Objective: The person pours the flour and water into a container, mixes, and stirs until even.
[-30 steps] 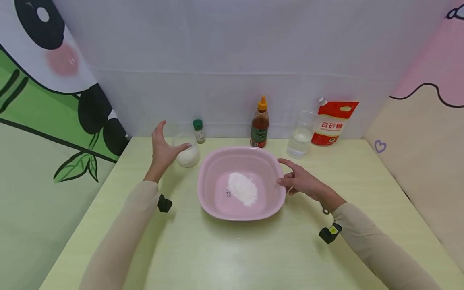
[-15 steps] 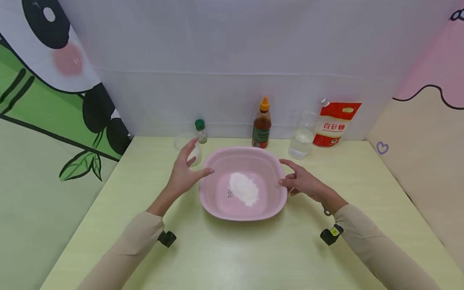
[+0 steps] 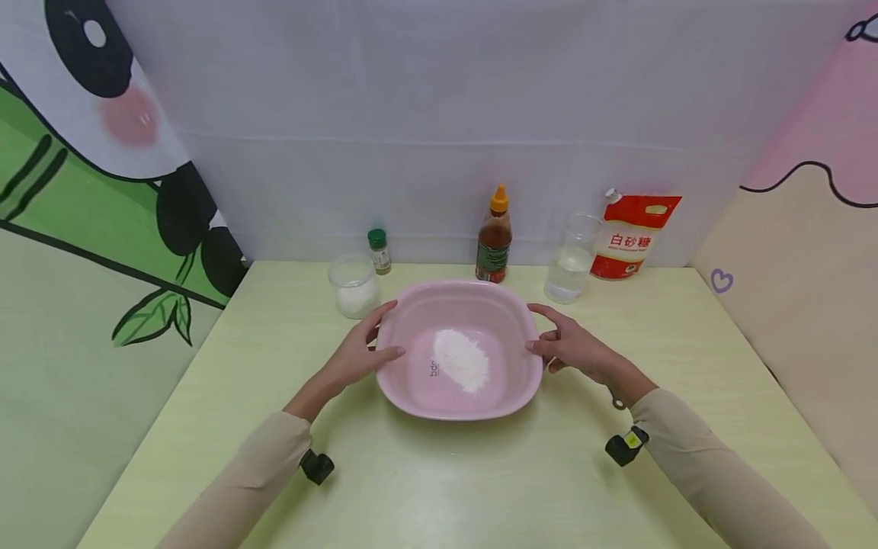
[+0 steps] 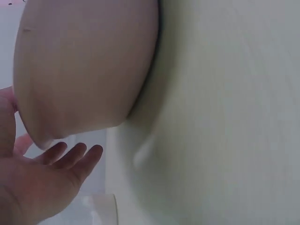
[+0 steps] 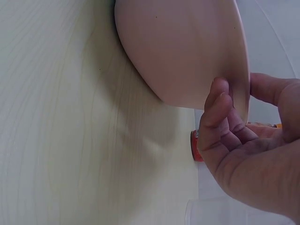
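Observation:
A pink plastic basin [image 3: 459, 297] stands on the table, with a patch of white powder [image 3: 462, 360] on its bottom. At its left rim is my left hand [image 3: 357, 351], thumb over the edge and fingers on the outside. The left wrist view shows those fingers [image 4: 77, 161] curved just under the rim. My right hand [image 3: 576, 347] grips the opposite rim; seen from the right wrist, its fingers [image 5: 215, 110] curl beneath the lip with the thumb above.
Behind the basin's left side are a glass jar [image 3: 354, 293] of white grains and a small green-capped bottle [image 3: 379, 253]. A sauce bottle [image 3: 494, 240], a glass of water [image 3: 568, 267] and a red-and-white sugar pouch [image 3: 629, 238] line the back towards the right.
My left hand has come away from beside the glass jar, moving right and towards me, and has taken hold of the basin's left rim. The right hand keeps its place on the rim.

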`<state>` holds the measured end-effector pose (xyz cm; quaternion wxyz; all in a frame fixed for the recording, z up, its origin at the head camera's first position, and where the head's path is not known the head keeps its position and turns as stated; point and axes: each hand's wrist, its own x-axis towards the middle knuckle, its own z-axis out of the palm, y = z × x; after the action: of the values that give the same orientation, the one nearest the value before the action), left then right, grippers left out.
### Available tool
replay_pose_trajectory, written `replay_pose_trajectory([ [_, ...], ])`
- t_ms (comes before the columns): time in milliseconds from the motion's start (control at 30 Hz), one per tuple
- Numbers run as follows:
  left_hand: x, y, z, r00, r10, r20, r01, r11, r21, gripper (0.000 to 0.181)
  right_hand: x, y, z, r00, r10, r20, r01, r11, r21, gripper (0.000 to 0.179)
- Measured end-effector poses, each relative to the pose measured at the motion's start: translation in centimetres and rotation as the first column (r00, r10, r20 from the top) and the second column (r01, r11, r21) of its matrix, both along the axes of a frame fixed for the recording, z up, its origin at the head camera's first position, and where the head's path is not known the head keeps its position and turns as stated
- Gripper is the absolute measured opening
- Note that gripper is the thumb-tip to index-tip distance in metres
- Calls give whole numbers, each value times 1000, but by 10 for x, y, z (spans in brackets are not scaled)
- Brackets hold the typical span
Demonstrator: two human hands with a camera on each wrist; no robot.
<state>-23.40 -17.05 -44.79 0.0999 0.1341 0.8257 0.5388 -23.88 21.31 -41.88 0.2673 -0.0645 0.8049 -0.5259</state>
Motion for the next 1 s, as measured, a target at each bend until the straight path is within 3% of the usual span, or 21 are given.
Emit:
replay_pose_trajectory([
  [300,0,-2,-17,1000,12,4,-13,996,85,77,1,-1,2,1000,1,-11,-1,1000,3,76],
  [467,3,-3,-20,1000,23,3,-23,994,107,75,-2,-2,6,999,19,-29,-18,999,36,76],
  [567,4,-4,-20,1000,25,13,-27,994,109,75,-6,0,10,996,20,-82,-14,997,76,77],
  [667,3,-3,-19,1000,21,20,-23,994,107,76,-12,6,14,977,-30,-210,54,992,111,77],
  [733,2,-3,-20,999,21,29,-24,994,105,76,-17,10,16,938,-101,-331,149,981,122,77],
  [833,2,-3,-21,999,25,40,-29,994,105,76,-26,18,17,826,-236,-512,327,940,94,74],
  [933,1,-2,-22,999,25,44,-30,994,101,76,-36,28,19,711,-372,-596,476,879,20,73],
  [1000,-1,-1,-23,999,20,42,-24,995,99,75,-44,34,20,656,-436,-616,540,841,-21,75],
])
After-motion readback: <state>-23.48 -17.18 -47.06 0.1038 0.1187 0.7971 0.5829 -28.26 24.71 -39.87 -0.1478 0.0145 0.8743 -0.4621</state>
